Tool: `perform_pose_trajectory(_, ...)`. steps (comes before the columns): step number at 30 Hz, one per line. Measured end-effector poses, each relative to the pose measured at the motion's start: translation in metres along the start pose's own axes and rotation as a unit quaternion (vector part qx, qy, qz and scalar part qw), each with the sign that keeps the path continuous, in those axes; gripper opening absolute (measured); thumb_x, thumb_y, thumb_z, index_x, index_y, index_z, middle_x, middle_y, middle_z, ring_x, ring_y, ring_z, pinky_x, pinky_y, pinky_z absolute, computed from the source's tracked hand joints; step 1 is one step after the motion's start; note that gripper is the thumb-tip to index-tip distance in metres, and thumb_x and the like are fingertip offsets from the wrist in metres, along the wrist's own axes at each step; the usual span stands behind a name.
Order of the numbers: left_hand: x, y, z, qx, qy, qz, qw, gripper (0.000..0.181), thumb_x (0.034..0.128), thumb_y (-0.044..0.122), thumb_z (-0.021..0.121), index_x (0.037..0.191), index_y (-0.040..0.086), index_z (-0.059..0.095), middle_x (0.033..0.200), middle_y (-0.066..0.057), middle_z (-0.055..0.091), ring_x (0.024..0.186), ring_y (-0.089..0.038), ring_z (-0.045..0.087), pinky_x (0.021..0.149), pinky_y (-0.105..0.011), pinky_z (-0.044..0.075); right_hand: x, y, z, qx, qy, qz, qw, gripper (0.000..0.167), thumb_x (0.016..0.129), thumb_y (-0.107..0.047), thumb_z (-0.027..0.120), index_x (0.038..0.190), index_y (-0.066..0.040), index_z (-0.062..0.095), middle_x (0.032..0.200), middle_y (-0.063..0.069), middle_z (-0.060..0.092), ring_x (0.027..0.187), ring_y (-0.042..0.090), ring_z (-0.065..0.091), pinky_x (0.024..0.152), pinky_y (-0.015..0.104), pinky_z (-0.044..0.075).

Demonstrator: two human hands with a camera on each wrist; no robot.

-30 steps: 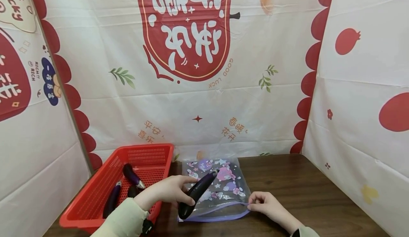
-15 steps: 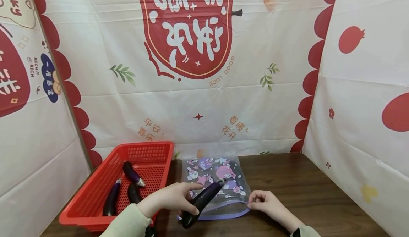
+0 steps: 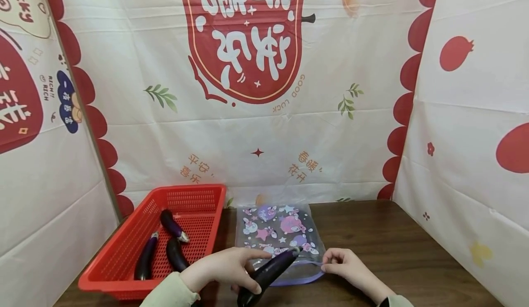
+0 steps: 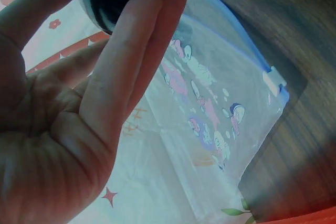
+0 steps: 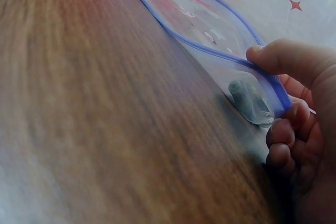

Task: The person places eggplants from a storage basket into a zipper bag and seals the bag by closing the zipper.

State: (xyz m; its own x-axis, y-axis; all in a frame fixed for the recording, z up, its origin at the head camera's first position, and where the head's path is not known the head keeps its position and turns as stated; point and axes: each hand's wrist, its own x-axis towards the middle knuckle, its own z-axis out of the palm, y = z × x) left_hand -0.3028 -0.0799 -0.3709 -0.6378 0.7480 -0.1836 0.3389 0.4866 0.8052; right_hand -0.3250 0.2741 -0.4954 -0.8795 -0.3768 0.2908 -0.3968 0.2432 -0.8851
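- I see the left hand (image 3: 231, 270) holding a long eggplant (image 3: 272, 270), with the thumb on one side and fingers on the other.
- That eggplant is smooth, dark and shiny. Its fat end is near and its stem end points far and right, over the near part of the bag. I can't tell if they touch.
- The right hand (image 3: 347, 268) pinches the bag's edge at its near right corner, thumb against fingers.
- The bag (image 3: 278, 224) is thin, see-through plastic, flat and squarish, with pink and purple pictures. Its purple rim (image 3: 303, 280) bends into a curved, open mouth.
- A little white slider (image 4: 274, 81) sits at one end of the rim.
- On the left is a red basket (image 3: 108, 288), hard and full of tiny holes. Three curvy eggplants (image 3: 176, 255) lie in it.
- The table (image 3: 372, 238) is brown with wood stripes.
- Behind hangs a creased white cloth (image 3: 351, 155).
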Motion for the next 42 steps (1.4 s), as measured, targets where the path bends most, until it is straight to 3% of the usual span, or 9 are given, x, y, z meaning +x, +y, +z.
perform_pose_trajectory(7, 0.004, -0.003, 0.005, -0.016, -0.034, -0.009, 0.9992, 0.063, 0.0817, 0.008, 0.074, 0.140, 0.021, 0.053, 0.083, -0.001, 0.067, 0.073, -0.012, 0.061, 0.051, -0.028, 0.051, -0.002, -0.001, 0.000, -0.005, 0.002, 0.003, 1.0000, 0.006, 0.085, -0.003, 0.069, 0.085, -0.001, 0.063, 0.062, -0.010, 0.046, 0.054, 0.000, 0.042, 0.050, 0.021, 0.038)
perform_pose_trajectory(18, 0.002, -0.001, 0.007, 0.020, -0.036, 0.002, 0.9992, 0.062, 0.0803, 0.008, 0.076, 0.138, 0.020, 0.056, 0.078, 0.002, 0.068, 0.061, -0.009, 0.061, 0.050, -0.028, 0.051, 0.003, -0.004, 0.002, -0.022, 0.009, 0.007, 0.9997, 0.010, 0.084, -0.007, 0.071, 0.085, 0.000, 0.063, 0.063, -0.009, 0.047, 0.056, 0.000, 0.043, 0.051, 0.021, 0.038)
perform_pose_trajectory(25, 0.007, -0.004, 0.015, 0.046, -0.034, 0.013, 0.9983, 0.061, 0.0796, 0.011, 0.076, 0.137, 0.022, 0.057, 0.069, 0.003, 0.064, 0.050, -0.008, 0.055, 0.048, -0.023, 0.046, 0.000, -0.004, 0.002, -0.020, 0.012, 0.017, 0.9996, 0.013, 0.084, -0.008, 0.072, 0.086, 0.001, 0.063, 0.063, -0.007, 0.047, 0.056, 0.001, 0.043, 0.052, 0.021, 0.038)
perform_pose_trajectory(32, 0.012, -0.007, 0.024, 0.103, -0.007, 0.021, 0.9944, 0.061, 0.0766, 0.017, 0.079, 0.134, 0.023, 0.059, 0.081, 0.008, 0.066, 0.066, -0.001, 0.058, 0.066, -0.021, 0.047, -0.002, -0.005, 0.000, -0.016, 0.018, 0.017, 0.9996, 0.014, 0.083, -0.008, 0.072, 0.085, 0.001, 0.062, 0.062, -0.008, 0.048, 0.055, 0.001, 0.043, 0.052, 0.020, 0.037)
perform_pose_trajectory(37, 0.013, -0.009, 0.027, 0.085, 0.007, -0.003, 0.9964, 0.061, 0.0755, 0.014, 0.080, 0.132, 0.023, 0.061, 0.081, 0.004, 0.066, 0.065, -0.006, 0.059, 0.055, -0.026, 0.050, -0.001, -0.004, 0.002, -0.012, 0.016, 0.020, 0.9996, 0.017, 0.084, -0.009, 0.072, 0.087, 0.004, 0.062, 0.062, -0.007, 0.047, 0.056, 0.001, 0.042, 0.052, 0.020, 0.038)
perform_pose_trajectory(42, 0.018, -0.015, 0.036, 0.094, 0.039, 0.009, 0.9947, 0.060, 0.0731, 0.017, 0.082, 0.130, 0.021, 0.063, 0.073, 0.008, 0.063, 0.066, -0.002, 0.056, 0.058, -0.024, 0.047, -0.001, -0.003, 0.003, -0.007, 0.025, 0.024, 0.9994, 0.018, 0.083, -0.008, 0.073, 0.087, 0.005, 0.061, 0.061, -0.007, 0.047, 0.055, 0.001, 0.041, 0.051, 0.019, 0.036)
